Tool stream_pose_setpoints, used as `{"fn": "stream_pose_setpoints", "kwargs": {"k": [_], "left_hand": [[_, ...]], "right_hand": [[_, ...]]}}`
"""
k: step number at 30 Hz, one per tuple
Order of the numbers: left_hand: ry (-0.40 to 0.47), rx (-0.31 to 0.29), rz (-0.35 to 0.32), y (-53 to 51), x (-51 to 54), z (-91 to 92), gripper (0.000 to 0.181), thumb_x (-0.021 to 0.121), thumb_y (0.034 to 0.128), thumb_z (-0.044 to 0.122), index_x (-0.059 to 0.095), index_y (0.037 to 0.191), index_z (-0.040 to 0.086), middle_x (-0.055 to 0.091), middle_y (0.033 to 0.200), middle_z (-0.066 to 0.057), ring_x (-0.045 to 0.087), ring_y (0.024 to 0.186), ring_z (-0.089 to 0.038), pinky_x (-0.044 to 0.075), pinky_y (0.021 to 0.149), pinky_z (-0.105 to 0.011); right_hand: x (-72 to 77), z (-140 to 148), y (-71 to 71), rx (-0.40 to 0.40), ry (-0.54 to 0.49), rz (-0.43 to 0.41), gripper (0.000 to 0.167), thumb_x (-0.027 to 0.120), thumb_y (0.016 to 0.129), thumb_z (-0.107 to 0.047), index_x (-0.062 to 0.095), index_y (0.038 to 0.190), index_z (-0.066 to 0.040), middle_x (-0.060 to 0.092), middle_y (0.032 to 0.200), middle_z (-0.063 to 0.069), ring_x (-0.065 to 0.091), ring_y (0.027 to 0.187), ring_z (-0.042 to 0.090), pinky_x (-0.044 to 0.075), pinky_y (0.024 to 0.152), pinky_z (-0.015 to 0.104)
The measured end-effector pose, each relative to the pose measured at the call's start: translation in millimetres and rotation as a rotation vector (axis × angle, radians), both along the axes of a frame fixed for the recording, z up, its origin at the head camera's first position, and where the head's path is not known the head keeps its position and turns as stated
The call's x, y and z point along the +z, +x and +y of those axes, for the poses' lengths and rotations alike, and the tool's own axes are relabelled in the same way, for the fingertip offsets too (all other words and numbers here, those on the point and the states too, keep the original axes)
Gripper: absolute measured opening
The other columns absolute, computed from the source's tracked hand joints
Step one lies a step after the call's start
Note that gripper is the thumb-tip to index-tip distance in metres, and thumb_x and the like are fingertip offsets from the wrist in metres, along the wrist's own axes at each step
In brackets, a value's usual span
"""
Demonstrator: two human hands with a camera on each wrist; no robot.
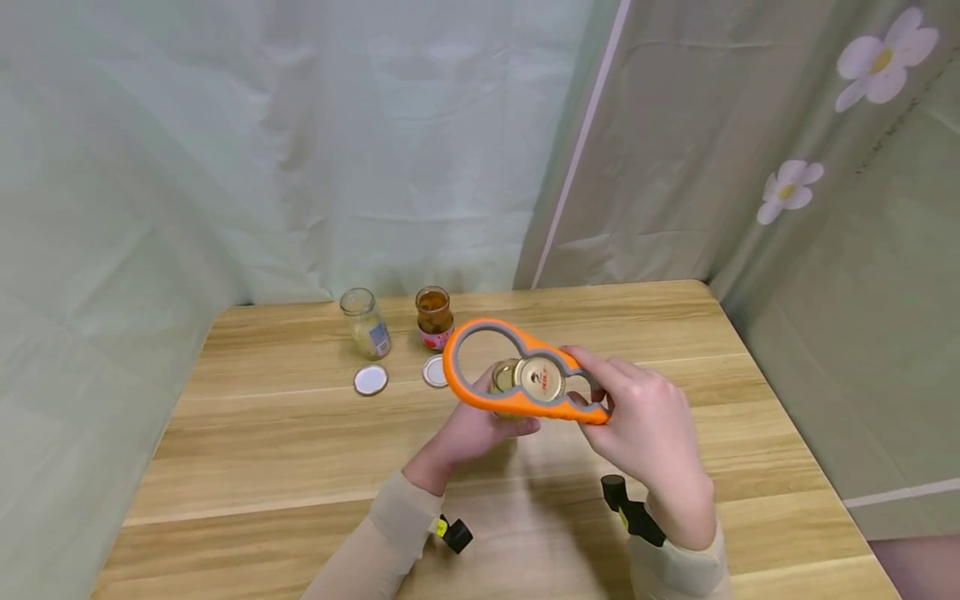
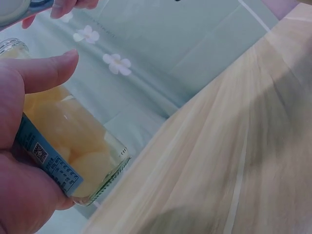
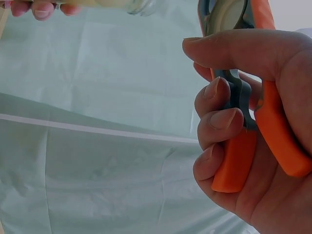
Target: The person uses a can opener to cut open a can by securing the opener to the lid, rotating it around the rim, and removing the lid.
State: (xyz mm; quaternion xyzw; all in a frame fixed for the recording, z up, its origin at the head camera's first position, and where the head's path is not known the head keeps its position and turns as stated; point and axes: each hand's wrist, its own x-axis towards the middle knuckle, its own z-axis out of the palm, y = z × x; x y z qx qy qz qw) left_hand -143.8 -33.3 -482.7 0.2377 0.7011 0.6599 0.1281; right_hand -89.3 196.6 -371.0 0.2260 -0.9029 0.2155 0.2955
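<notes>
My left hand (image 1: pixel 480 429) grips a glass jar (image 2: pixel 78 131) of pale fruit pieces with a blue label; the jar is tilted, and its threaded mouth shows no lid. An orange-and-grey jar opener (image 1: pixel 452 367) is in my right hand (image 1: pixel 648 417), the fingers and thumb curled round its two handles. Within the opener's middle opening sits a gold lid (image 1: pixel 542 379) with red print. The right wrist view has this opener apart from the jar. From above, the opener hides part of the jar and of my left hand.
Toward the back of the wooden table (image 1: pixel 285 450) stand two uncapped jars: a clear one (image 1: pixel 367 325) with a blue label and a brown one (image 1: pixel 435 321) with a pink label. Two white-faced lids, one left (image 1: pixel 371 380) and one right (image 1: pixel 433 372), lie before them. Curtains (image 1: pixel 420 150) surround the table.
</notes>
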Motion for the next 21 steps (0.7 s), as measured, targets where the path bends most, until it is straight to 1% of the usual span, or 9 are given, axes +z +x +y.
{"fn": "stream_pose_setpoints", "kwargs": {"k": [3, 6, 9, 12, 15, 18, 21], "left_hand": [[0.004, 0.043, -0.026, -2.6, -1.8, -1.3, 0.073, 0.09, 0.0882, 0.013, 0.049, 0.148, 0.017, 0.066, 0.136, -0.001, 0.061, 0.125, -0.023, 0.043, 0.113, -0.052], [0.018, 0.087, -0.063, -5.5, -5.4, -3.0, 0.081, 0.092, 0.0869, 0.016, 0.044, 0.153, 0.018, 0.065, 0.139, -0.001, 0.059, 0.13, -0.022, 0.037, 0.118, -0.053], [0.054, 0.104, -0.081, -9.3, -10.4, -3.9, 0.082, 0.089, 0.089, 0.014, 0.042, 0.155, 0.017, 0.061, 0.144, -0.004, 0.054, 0.138, -0.023, 0.033, 0.122, -0.052], [0.087, 0.111, -0.057, -14.4, -15.8, -5.0, 0.072, 0.082, 0.092, 0.003, 0.044, 0.152, 0.015, 0.06, 0.144, -0.007, 0.055, 0.135, -0.025, 0.036, 0.121, -0.05], [0.079, 0.128, -0.014, -19.9, -20.7, -4.4, 0.065, 0.077, 0.0926, -0.004, 0.047, 0.148, 0.012, 0.06, 0.14, -0.009, 0.056, 0.128, -0.025, 0.04, 0.117, -0.048], [0.043, 0.157, 0.025, -23.7, -23.5, -3.4, 0.063, 0.077, 0.0933, -0.001, 0.047, 0.148, 0.011, 0.06, 0.138, -0.009, 0.055, 0.127, -0.023, 0.04, 0.117, -0.046], [0.011, 0.181, 0.046, -26.4, -24.4, -1.4, 0.062, 0.079, 0.0947, 0.004, 0.047, 0.147, 0.007, 0.059, 0.139, -0.011, 0.053, 0.131, -0.023, 0.037, 0.12, -0.046]], "right_hand": [[0.1, 0.0, -0.7, -0.003, 0.001, 0.004, 0.06, 0.082, 0.074, -0.004, 0.076, 0.131, -0.023, 0.057, 0.072, -0.009, 0.045, 0.057, 0.006, 0.038, 0.048, 0.028], [-0.5, 0.3, -1.3, -0.006, 0.006, 0.001, 0.058, 0.081, 0.075, -0.006, 0.076, 0.13, -0.024, 0.056, 0.072, -0.01, 0.044, 0.056, 0.006, 0.038, 0.047, 0.028], [-1.4, 0.6, -1.7, -0.007, 0.004, -0.006, 0.057, 0.08, 0.076, -0.007, 0.076, 0.13, -0.024, 0.055, 0.072, -0.01, 0.044, 0.056, 0.007, 0.038, 0.048, 0.029], [-1.5, 0.0, -1.8, -0.004, 0.002, -0.02, 0.056, 0.079, 0.077, -0.008, 0.075, 0.131, -0.024, 0.056, 0.073, -0.011, 0.046, 0.056, 0.008, 0.039, 0.048, 0.029], [-2.1, 0.6, -1.6, -0.002, 0.005, -0.036, 0.055, 0.079, 0.079, -0.01, 0.075, 0.132, -0.025, 0.056, 0.074, -0.011, 0.046, 0.056, 0.008, 0.039, 0.048, 0.03], [-2.7, 1.0, -2.0, 0.004, 0.008, -0.043, 0.056, 0.081, 0.079, -0.01, 0.074, 0.132, -0.025, 0.057, 0.074, -0.011, 0.047, 0.057, 0.009, 0.04, 0.049, 0.03], [-2.6, 1.3, -2.5, 0.003, 0.013, -0.044, 0.058, 0.082, 0.078, -0.009, 0.074, 0.133, -0.025, 0.056, 0.074, -0.011, 0.047, 0.057, 0.009, 0.04, 0.049, 0.03]]}}
